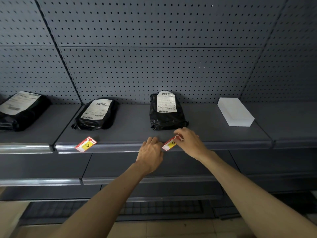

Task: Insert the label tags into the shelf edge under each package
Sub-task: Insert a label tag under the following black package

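We saw both hands at the shelf edge (pixel 120 148) under the middle-right package (pixel 167 110), working tag D (pixel 169 143). Right hand (pixel 190 143) pinched the tag's upper right end, fingers curled over the red arrow part; left hand (pixel 151 152) lay just beside the tag's left end, fingertips touching the edge strip, and we could not tell whether it gripped the tag or only steadied it. Tag D sat tilted across the edge, lower left corner over the clear strip, upper end on the shelf top, so we judged it not yet seated. Tag C (pixel 86 144) lay the same way, tilted over the edge under the next package (pixel 96 114) to the left, untouched, well apart from both hands. A third package (pixel 18 109) sat on the far left shelf and a white box (pixel 235 111) at the right; no tags showed under those. We judged the tags light, thin and stiff-ish card or plastic, easy to bend or flick away, likely slick on the face. Best hold looked like the short ends, thumb and finger each side, so the long edge could be leveled and slid into the strip's groove. Packages looked soft, in black film, and needed no handling.
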A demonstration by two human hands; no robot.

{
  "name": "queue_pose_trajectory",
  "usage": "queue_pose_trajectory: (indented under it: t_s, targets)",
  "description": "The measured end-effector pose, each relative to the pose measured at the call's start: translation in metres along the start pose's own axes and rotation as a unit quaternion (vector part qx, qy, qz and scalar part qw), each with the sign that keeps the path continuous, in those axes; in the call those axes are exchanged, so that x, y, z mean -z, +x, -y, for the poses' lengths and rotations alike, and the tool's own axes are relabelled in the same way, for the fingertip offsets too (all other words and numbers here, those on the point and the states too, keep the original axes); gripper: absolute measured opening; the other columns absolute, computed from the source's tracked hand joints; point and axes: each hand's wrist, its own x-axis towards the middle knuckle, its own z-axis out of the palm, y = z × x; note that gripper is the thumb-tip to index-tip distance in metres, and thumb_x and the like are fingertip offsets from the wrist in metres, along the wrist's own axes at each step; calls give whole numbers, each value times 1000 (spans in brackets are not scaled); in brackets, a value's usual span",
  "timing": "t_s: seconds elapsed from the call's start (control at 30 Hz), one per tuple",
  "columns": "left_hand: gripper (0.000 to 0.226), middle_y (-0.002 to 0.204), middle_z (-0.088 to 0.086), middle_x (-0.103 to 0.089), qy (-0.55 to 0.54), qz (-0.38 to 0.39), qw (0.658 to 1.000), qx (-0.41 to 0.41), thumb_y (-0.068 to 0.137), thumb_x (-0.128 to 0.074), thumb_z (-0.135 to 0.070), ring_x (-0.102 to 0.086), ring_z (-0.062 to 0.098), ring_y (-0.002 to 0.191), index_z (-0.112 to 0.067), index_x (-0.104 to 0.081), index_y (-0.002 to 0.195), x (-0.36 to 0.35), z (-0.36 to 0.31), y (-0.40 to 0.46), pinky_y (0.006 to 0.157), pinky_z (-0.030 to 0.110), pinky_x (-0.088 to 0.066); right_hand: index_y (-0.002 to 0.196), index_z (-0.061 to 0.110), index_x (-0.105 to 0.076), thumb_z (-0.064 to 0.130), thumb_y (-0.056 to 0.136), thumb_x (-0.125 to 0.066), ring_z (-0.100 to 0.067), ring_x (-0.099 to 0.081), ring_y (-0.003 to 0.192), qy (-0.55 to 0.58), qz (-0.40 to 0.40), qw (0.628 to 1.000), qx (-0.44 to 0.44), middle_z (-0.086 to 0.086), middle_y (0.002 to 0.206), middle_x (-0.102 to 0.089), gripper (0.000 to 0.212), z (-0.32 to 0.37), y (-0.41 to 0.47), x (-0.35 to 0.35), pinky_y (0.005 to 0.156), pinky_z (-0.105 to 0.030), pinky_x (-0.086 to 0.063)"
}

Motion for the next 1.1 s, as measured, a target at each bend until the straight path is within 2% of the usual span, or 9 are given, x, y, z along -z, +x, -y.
queue_pose_trajectory:
  t_s: [0.1, 0.23, 0.33, 0.4, 0.53, 0.6, 0.77, 0.93, 1.1]
  targets:
    - [24, 110, 6, -60, -19, -13, 1000, -5, 92, -48, -19, -52, 24, 103, -12, -61, 110, 10, -2, 8, 88, 37, -47, 108, 11, -63, 30, 93, -58, -16, -59, 89, 16, -45, 998, -37, -3, 103, -58, 24, -8, -2, 12, 76, -34, -52]
    - [16, 93, 6, -62, -39, -57, 997, -16, 94, -47, -21, -55, 24, 91, -11, -60, 91, 25, -12, 32, 79, 39, -50, 90, 8, -65, 22, 90, -63, -21, -62, 82, -35, -46, 994, -95, -9, 98, -60, 14, -35, -4, 34, 69, -35, -55]
    - [17, 95, 4, -63, -52, -60, 996, -32, 94, -50, -24, -54, 22, 92, -12, -62, 99, 31, -26, 60, 80, 36, -50, 89, 11, -63, 29, 83, -72, -18, -60, 79, -60, -2, 989, -132, -7, 98, -58, 20, -52, 2, 45, 69, -37, -56]
    - [21, 101, 3, -63, -54, -35, 997, -37, 91, -53, -23, -53, 21, 98, -14, -62, 108, 29, -36, 80, 83, 35, -47, 93, 13, -61, 35, 79, -74, -16, -60, 81, -62, 30, 988, -141, -4, 101, -57, 29, -62, 10, 47, 69, -36, -55]
    - [27, 107, 6, -62, -37, 30, 998, -34, 88, -55, -16, -51, 24, 103, -14, -61, 114, 18, -54, 110, 90, 38, -47, 97, 16, -55, 42, 72, -76, -17, -56, 79, -81, 86, 985, -127, -3, 106, -50, 41, -74, 27, 45, 62, -31, -43]
    - [26, 107, 7, -62, -33, 43, 998, -22, 89, -55, -16, -50, 25, 104, -13, -62, 114, 11, -63, 121, 92, 40, -46, 92, 16, -55, 44, 71, -75, -19, -56, 77, -79, 119, 983, -113, -2, 104, -46, 40, -76, 34, 42, 63, -32, -43]
    - [27, 111, 8, -61, -34, 65, 997, -2, 88, -54, -13, -50, 26, 107, -12, -63, 113, 0, -84, 137, 93, 39, -44, 91, 8, -69, 27, 70, -76, -26, -61, 88, -72, 181, 974, -111, -9, 118, -45, 29, -83, 46, 43, 77, -38, -52]
    - [29, 115, 8, -60, -16, 82, 996, 12, 90, -51, -11, -49, 26, 110, -13, -61, 116, -6, -92, 140, 96, 40, -43, 104, 8, -60, 27, 71, -77, -27, -59, 93, -45, 191, 972, -130, -9, 121, -43, 42, -88, 48, 45, 76, -37, -50]
    - [37, 123, 7, -57, 38, 118, 992, -3, 87, -53, -8, -46, 26, 116, -13, -58, 123, -8, -89, 139, 100, 40, -41, 96, 11, -62, 17, 73, -76, -24, -61, 86, 4, 156, 979, -131, -7, 108, -60, 27, -89, 50, 44, 68, -35, -47]
